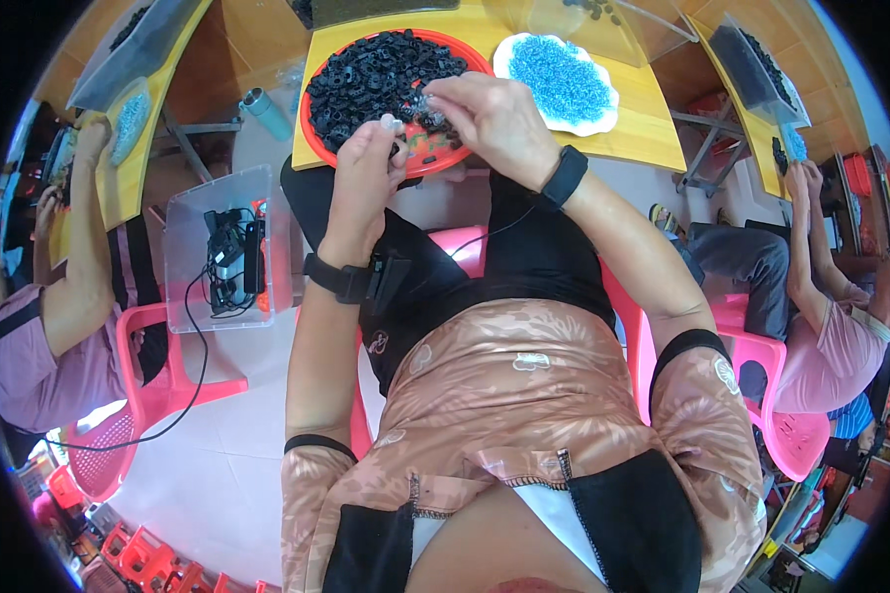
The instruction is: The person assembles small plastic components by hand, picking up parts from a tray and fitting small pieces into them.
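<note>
A red round tray [427, 160] heaped with small black ring-shaped parts [371, 74] sits on the yellow table [643, 128] in front of me. My left hand [366, 158] hovers over the tray's near rim, pinching a small pale piece [390, 123] between thumb and fingertips. My right hand [489, 114] is just to its right, fingers curled over the black parts, fingertips almost touching the left hand's. A white plate [603, 119] of tiny blue parts [562, 77] lies right of the tray. Both wrists wear black bands.
A clear plastic box [222, 247] with black cables and devices stands on a pink stool at my left. A teal bottle [265, 111] lies beside the table. People sit on pink chairs at my left [59, 316] and right [821, 326], at other yellow tables.
</note>
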`<state>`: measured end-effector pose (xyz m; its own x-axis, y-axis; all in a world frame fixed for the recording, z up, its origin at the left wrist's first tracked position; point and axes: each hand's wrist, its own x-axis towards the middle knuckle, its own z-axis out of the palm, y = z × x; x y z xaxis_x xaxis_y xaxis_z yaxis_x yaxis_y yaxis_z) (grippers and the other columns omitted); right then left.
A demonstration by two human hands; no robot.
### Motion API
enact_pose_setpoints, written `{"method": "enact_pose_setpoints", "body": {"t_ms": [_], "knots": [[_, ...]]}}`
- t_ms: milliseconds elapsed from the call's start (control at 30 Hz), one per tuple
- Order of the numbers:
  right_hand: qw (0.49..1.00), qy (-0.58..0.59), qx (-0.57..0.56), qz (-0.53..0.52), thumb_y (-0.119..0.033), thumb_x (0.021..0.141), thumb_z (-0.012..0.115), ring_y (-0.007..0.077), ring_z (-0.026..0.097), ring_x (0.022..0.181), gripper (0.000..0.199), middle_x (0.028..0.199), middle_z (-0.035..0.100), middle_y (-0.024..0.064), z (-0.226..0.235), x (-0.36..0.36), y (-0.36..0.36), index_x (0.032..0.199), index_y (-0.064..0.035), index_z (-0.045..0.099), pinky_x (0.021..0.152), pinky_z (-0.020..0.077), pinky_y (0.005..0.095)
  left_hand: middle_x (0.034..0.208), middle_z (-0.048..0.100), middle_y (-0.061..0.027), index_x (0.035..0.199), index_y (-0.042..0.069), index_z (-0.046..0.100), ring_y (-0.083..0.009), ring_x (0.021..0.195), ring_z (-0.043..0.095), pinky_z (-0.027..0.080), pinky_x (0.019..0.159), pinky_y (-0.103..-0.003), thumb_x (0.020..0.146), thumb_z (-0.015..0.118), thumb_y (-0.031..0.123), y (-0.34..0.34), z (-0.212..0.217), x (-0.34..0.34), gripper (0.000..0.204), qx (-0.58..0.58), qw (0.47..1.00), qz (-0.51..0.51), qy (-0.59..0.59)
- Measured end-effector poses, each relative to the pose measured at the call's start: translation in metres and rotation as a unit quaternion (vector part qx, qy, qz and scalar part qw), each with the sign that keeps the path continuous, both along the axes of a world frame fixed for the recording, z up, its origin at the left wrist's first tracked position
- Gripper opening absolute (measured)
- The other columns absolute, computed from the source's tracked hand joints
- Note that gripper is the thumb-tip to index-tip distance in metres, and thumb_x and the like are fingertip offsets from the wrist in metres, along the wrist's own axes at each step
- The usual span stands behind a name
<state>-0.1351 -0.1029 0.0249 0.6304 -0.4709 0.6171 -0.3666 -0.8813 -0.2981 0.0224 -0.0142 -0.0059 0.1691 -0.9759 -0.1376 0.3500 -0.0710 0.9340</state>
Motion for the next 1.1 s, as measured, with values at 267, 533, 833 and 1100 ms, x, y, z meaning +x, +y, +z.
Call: {"method": "enact_pose_setpoints", "body": {"t_ms": [267, 533, 833, 1100], "knots": [[0.979, -0.089, 0.178, -0.043, -0.014, 0.081, 0.063, 0.0327, 0.066, 0.073, 0.016, 0.081, 0.067, 0.0168, 0.007, -0.004, 0.015, 0.088, -0.0010, 0.069, 0.066, 0.0531, 0.0353, 0.073, 0.052, 0.0003, 0.105, 0.005, 0.053, -0.0052, 0.054, 0.042, 0.031, 0.046, -0.019, 0.095, 0.047, 0.020, -0.004, -0.004, -0.002, 0.019, -0.013, 0.999, 0.042, 0.027], [0.956, -0.144, 0.243, -0.074, -0.012, 0.082, 0.062, 0.0316, 0.065, 0.070, 0.014, 0.079, 0.067, 0.0165, 0.001, -0.001, 0.032, 0.088, -0.0007, 0.069, 0.064, 0.0525, 0.0349, 0.087, 0.060, -0.0068, 0.111, 0.000, 0.048, -0.0071, 0.064, 0.053, 0.042, 0.053, -0.021, 0.095, 0.047, 0.011, -0.011, -0.011, -0.003, 0.020, -0.069, 0.971, 0.063, -0.222], [0.980, -0.136, 0.122, -0.076, -0.008, 0.078, 0.063, 0.0323, 0.063, 0.070, 0.009, 0.074, 0.064, 0.0161, -0.003, 0.001, 0.045, 0.084, -0.0014, 0.067, 0.061, 0.0510, 0.0380, 0.100, 0.063, -0.0104, 0.115, 0.002, 0.046, -0.0103, 0.075, 0.059, 0.046, 0.062, -0.021, 0.097, 0.046, 0.011, 0.001, -0.005, -0.003, 0.021, -0.115, 0.993, 0.037, 0.017], [0.988, -0.110, 0.071, -0.078, -0.012, 0.080, 0.063, 0.0326, 0.062, 0.070, 0.010, 0.076, 0.062, 0.0148, -0.006, 0.000, 0.049, 0.088, -0.0067, 0.066, 0.060, 0.0503, 0.0398, 0.096, 0.063, -0.0072, 0.114, 0.001, 0.054, -0.0106, 0.081, 0.062, 0.050, 0.072, -0.022, 0.095, 0.051, 0.009, 0.004, -0.003, -0.008, 0.021, -0.107, 0.992, 0.053, 0.033]]}}
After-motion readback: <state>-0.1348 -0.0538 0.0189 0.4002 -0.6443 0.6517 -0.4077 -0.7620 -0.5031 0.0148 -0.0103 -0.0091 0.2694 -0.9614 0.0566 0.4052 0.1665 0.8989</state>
